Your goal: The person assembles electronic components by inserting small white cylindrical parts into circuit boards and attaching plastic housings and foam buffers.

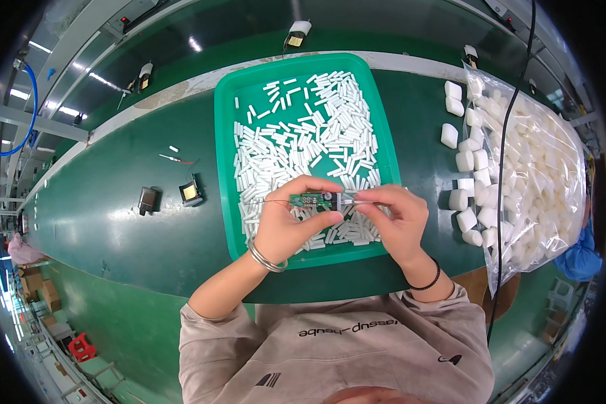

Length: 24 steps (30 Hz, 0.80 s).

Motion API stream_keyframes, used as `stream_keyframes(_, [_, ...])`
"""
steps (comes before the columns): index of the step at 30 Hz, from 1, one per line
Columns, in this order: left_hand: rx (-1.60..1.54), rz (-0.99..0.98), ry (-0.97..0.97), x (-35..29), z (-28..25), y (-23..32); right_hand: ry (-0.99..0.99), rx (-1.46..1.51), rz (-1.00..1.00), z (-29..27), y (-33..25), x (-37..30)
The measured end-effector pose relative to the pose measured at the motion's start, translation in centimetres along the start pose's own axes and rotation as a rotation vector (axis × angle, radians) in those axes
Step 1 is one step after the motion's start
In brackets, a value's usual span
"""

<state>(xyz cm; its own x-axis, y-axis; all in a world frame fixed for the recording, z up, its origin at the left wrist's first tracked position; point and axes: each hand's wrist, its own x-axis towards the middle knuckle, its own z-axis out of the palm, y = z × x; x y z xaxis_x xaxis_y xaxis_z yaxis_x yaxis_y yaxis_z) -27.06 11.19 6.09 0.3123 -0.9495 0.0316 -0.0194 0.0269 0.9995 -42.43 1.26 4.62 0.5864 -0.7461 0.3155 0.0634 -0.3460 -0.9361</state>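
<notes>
Over the near half of a green tray (223, 168), both my hands meet at a small green circuit board (308, 200). My left hand (283, 225) grips the board between thumb and fingers, with a thin wire trailing out to its left. At the board's right end is a dark part. Just past it, the fingertips of my right hand (400, 215) pinch a small white tube (347, 201) that points at the board; whether a lead runs inside it I cannot tell. Many short white tubes (276, 158) lie loose in the tray beneath.
Left of the tray lie a dark housing (147, 200), a black part with a yellow block (190, 192) and a thin wired piece (178, 159). To the right, a clear bag (539, 175) holds white blocks; several white blocks (458, 199) sit beside it. A black cable (501, 175) hangs across.
</notes>
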Motion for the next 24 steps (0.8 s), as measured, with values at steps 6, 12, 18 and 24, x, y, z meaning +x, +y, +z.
stream_keyframes(6, [-0.034,-0.059,0.09,-0.5,0.1,0.1,-0.131,-0.397,-0.398,-0.5,-0.4,0.5])
stream_keyframes(12, [-0.216,-0.198,0.036,-0.8,0.2,0.2,-0.196,-0.527,-0.918,-0.4,-0.3,1.1])
stream_keyframes(18, [-0.32,-0.185,0.019,-0.7,-0.5,-0.1,-0.265,-0.408,-0.656,-1.1,-0.9,1.8])
stream_keyframes(24, [-0.504,-0.249,0.087,-0.4,-1.0,-0.4,0.137,-1.337,-0.153,-9.6,1.3,7.8])
